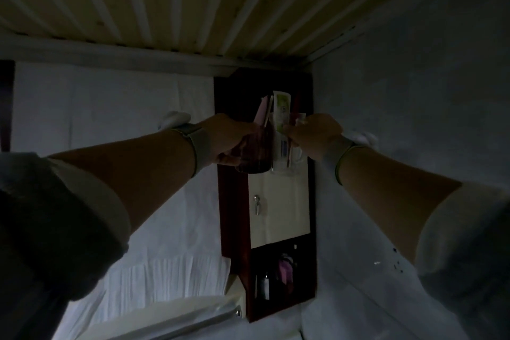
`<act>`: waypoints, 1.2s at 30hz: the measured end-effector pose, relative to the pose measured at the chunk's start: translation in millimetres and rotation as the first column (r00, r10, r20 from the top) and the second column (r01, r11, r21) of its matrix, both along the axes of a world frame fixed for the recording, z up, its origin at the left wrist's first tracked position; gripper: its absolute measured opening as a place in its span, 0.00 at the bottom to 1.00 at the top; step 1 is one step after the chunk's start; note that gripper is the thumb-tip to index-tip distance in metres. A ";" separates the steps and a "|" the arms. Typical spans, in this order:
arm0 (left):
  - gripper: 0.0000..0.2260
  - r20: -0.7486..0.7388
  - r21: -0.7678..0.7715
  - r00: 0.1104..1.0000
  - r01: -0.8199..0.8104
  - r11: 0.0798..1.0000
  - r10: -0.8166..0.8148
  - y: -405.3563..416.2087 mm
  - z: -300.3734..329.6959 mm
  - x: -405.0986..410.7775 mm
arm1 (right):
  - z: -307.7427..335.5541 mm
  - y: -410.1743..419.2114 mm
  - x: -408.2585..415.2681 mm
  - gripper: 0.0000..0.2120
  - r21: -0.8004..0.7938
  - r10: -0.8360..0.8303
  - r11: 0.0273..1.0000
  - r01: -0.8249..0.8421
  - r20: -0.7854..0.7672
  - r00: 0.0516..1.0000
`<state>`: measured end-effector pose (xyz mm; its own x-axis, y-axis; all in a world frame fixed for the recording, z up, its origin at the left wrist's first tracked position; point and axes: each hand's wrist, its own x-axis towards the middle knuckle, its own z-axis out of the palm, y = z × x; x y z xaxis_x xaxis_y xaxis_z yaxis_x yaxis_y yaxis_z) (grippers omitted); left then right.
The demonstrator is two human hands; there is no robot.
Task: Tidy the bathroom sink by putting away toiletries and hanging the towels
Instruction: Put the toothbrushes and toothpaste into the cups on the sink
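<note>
Two cups, a dark cup point(255, 154) left of a clear cup point(287, 157), held touching before the cabinet point(234, 201).

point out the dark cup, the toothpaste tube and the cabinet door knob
dark cup point(255, 156), head view, on its lower glass wall
toothpaste tube point(282, 107), head view, on its upper green part
cabinet door knob point(256, 198), head view, on the round metal knob

Dim, underexposed, soft blur, wide-angle edge distortion

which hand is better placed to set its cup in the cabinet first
Probably the right hand. It grips the clear plastic cup holding the green-and-white tube, directly before the dark red wooden cabinet. The left hand holds the dark tinted glass cup nearer the cabinet's left edge.
</note>
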<state>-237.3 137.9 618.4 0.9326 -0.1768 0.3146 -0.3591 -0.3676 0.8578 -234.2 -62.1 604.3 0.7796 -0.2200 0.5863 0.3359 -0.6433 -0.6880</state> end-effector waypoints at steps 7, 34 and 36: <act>0.12 0.043 -0.008 0.999 -0.027 1.000 0.027 -42.2 29.4 41.5 | 39.9 -43.9 50.9 0.21 -0.153 -0.083 0.984 0.087 0.032 0.996; 0.11 -0.004 0.014 0.972 -0.234 0.972 0.234 -119.9 38.1 161.1 | 56.5 -89.5 211.3 0.27 -0.028 0.119 0.992 -0.119 0.001 0.993; 0.13 -0.004 0.048 0.963 -0.268 0.962 0.269 -123.7 37.9 168.0 | 57.8 -87.4 223.4 0.30 -0.065 0.135 0.989 -0.136 -0.015 0.991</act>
<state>-69.4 14.2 656.3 0.9511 0.0662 0.3018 -0.2327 -0.4890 0.8407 -10.8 -149.5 662.2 0.8056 -0.0730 0.5880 0.4163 -0.6364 -0.6494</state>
